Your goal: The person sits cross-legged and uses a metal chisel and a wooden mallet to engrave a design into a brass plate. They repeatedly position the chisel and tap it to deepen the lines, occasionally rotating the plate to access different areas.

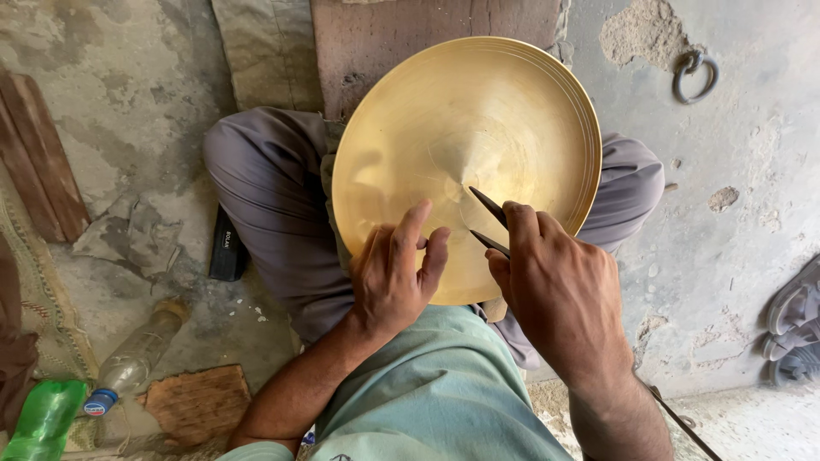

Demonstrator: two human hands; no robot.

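Brass dish (pixel 465 145) under fingers (pixel 418 230), prob. touching

So there's this big round brass dish (pixel 465 162), shallow and golden, with fine rings running round its rim and a small mark at the centre. It sits tilted on the person's lap, open face up toward the camera, lower edge tucked near the belly. Against that face lies a dark two-pronged tool (pixel 490 224), both thin points aimed up-left toward the dish's middle, touching the metal just below centre.
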